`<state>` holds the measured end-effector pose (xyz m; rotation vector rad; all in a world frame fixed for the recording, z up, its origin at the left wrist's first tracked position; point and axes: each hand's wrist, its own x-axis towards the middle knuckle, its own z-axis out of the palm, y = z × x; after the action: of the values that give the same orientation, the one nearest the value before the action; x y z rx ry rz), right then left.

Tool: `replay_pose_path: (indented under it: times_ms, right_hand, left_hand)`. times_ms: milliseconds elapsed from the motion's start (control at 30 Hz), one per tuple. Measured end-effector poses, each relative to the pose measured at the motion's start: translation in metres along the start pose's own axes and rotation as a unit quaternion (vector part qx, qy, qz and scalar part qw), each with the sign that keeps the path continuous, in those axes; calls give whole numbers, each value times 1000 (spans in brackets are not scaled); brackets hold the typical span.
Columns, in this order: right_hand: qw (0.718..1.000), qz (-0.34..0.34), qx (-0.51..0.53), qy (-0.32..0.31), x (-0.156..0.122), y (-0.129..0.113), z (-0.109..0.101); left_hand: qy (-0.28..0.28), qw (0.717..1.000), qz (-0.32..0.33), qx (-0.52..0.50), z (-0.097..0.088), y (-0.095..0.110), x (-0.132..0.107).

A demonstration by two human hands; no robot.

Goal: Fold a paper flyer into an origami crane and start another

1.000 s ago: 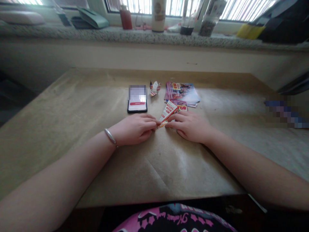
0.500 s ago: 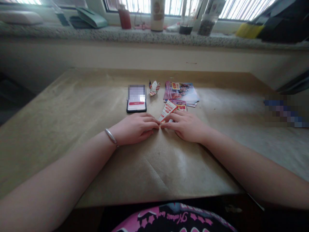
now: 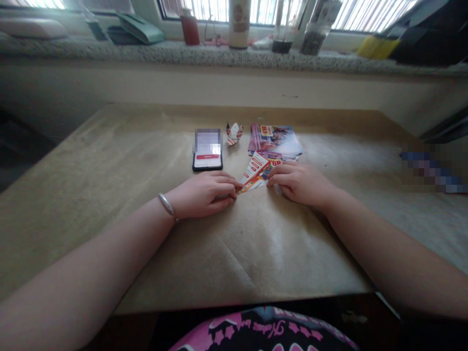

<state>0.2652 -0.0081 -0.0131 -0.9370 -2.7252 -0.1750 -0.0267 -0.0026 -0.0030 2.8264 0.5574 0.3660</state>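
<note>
A partly folded red-and-white printed paper (image 3: 255,171) lies on the brown paper-covered table (image 3: 109,185). My left hand (image 3: 203,194), with a silver bracelet on the wrist, pinches the paper's near left corner with closed fingers. My right hand (image 3: 300,182) has its fingers curled and pressed on the paper's right edge. Just behind lies a stack of colourful flyers (image 3: 275,140), and a small folded paper figure (image 3: 234,133) stands to its left.
A black phone (image 3: 207,151) with a lit screen lies left of the paper. A stone windowsill (image 3: 219,54) at the back carries bottles, jars and a teal box. A blurred blue thing (image 3: 431,168) is at the right edge.
My right hand has slid right and back along the paper, away from my left hand, and more of the paper now shows between them. My left hand has stayed put.
</note>
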Motion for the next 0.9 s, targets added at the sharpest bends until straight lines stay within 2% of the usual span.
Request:
replay_pose_path:
  times_ms: [233,367,467,600,900]
  right_hand:
    - [995,97,-1,-8,-5,3,-2]
    - [982,186,-30,-13,-3,-1,-3]
    - [973,228,-27,-10,0,-5,0]
    - [971,240,8,10,3,-11,4]
    - [980,200,8,7,6,-12,13]
  left_hand:
    - [-5,1000,-10,-12,-2,1,-2]
    - [-4,999,-33,-14,1,-3,-3]
    - [12,999,-46,-19,3,-7,-3]
    - [15,998,-27,-47,1,-6,-3]
    - [20,998,-20,-51,3,-2,-3]
